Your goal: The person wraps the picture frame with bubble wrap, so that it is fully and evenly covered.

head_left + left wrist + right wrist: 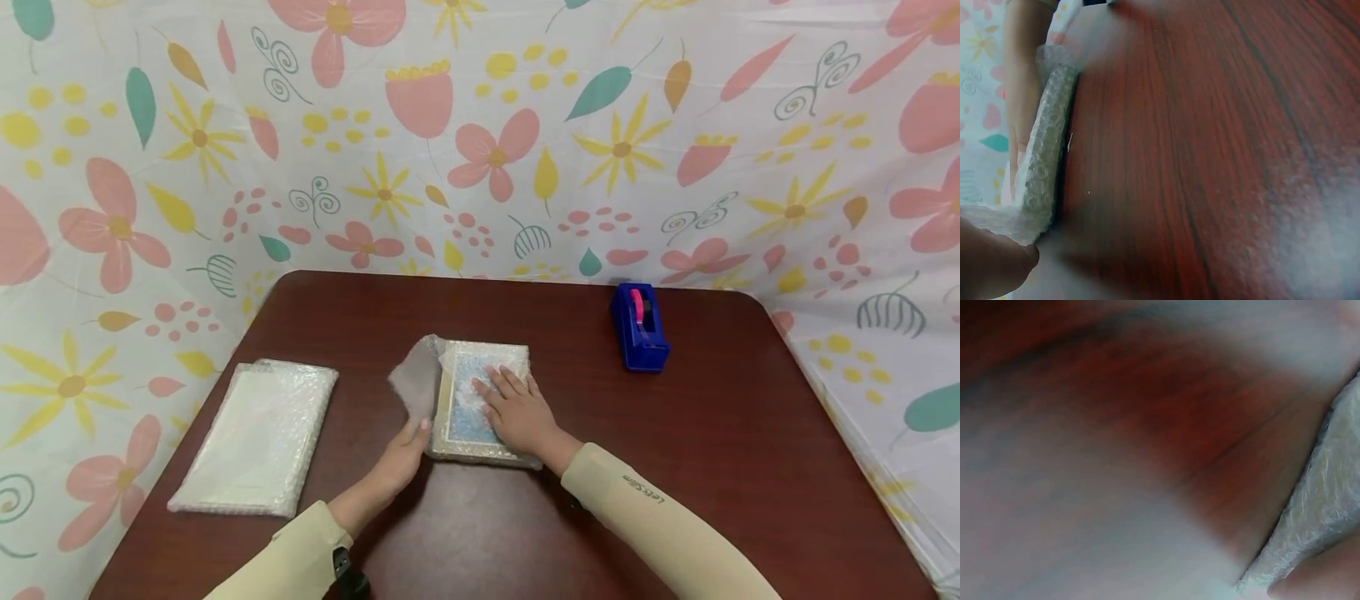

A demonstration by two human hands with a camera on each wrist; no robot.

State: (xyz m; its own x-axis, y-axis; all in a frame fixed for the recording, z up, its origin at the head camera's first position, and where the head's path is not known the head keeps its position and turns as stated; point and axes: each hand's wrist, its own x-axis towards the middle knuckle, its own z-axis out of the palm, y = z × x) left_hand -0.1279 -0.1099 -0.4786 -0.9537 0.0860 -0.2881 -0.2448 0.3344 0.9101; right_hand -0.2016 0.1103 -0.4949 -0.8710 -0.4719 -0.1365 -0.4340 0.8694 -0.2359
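Observation:
A framed picture (467,408) with a blue middle and a light border lies on the table under clear bubble wrap. From its left side a loose flap of bubble wrap (417,379) sticks up, and my left hand (397,462) pinches the lower part of it near the frame's edge. My right hand (522,414) presses on the picture with fingers spread and straight. In the left wrist view the frame's wrapped side (1049,150) shows its bubbles close up. The right wrist view catches a wrapped edge (1329,487) beside part of that hand.
To the left lies a flat bubble-wrapped package (251,442), pale inside. A blue tape dispenser (641,329) with a pink roll hub stands at the back right. The brown table (720,467) meets a flower-print cloth (480,150) behind it and at the sides.

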